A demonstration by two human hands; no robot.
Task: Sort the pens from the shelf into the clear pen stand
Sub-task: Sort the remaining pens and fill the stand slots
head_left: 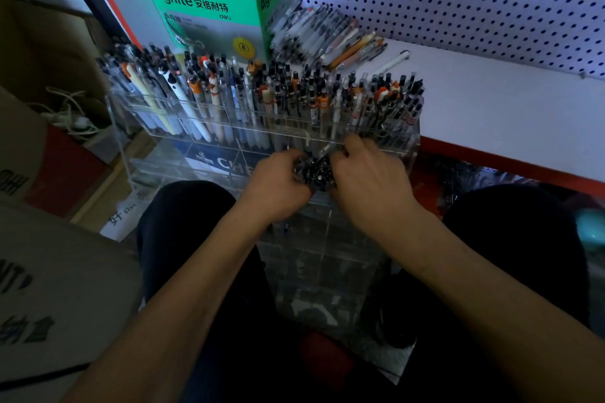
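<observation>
Two hands on one bundle here: the person's left hand (278, 185) and right hand (366, 173) are both curled around a dark bunch of black-capped pens (315, 172) at the centre of the frame, so each grip is closed on the same bunch, left from the left side and right from the right, fingers partly hiding it. The camera mostly sees the pen ends, so the bunch's long axis looks to run away from the viewer and downward, roughly upright like the pens already standing.

The tiered clear acrylic pen stand (327, 239) sits right between the person's knees. Its top row, across the middle of the frame, is packed with pens, and the bundle is just in front of and below that row, over what looks like the next tier down. Hard to say if the tips are already in a compartment; the acrylic is too see-through.

The rest of the supply, a loose heap of pens on the white shelf (320, 33), lies upper centre, beside a green and white cardboard box (209, 16). It's behind the stand and slightly right, so the right hand looks the nearer one for the next reach.
</observation>
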